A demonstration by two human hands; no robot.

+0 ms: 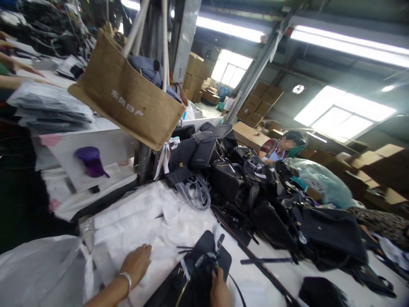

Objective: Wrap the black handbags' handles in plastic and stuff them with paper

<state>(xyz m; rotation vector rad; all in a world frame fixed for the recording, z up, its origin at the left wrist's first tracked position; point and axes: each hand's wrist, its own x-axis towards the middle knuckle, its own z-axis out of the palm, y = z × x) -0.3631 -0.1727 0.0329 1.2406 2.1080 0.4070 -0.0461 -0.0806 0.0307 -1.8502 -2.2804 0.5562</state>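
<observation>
A black bag (175, 281) with gold zips and dangling straps lies at the bottom centre, partly cut off by the frame. My right hand (220, 288) is closed on its side, with the fingertips partly hidden. To the left, my left hand (136, 265), a pale bangle at its wrist, rests over white plastic sheets (128, 226) with its fingers loosely extended. Nothing shows in that hand. A clear crumpled wrapping (219, 232) sits at the top of the black bag.
Black bags (230, 179) heap up on the right of the table, beside coiled clear straps (196, 194). A tan tote (128, 94) hangs from a post above. A purple dustpan-like scoop (91, 162) is at left. A person (275, 147) is beyond the heap.
</observation>
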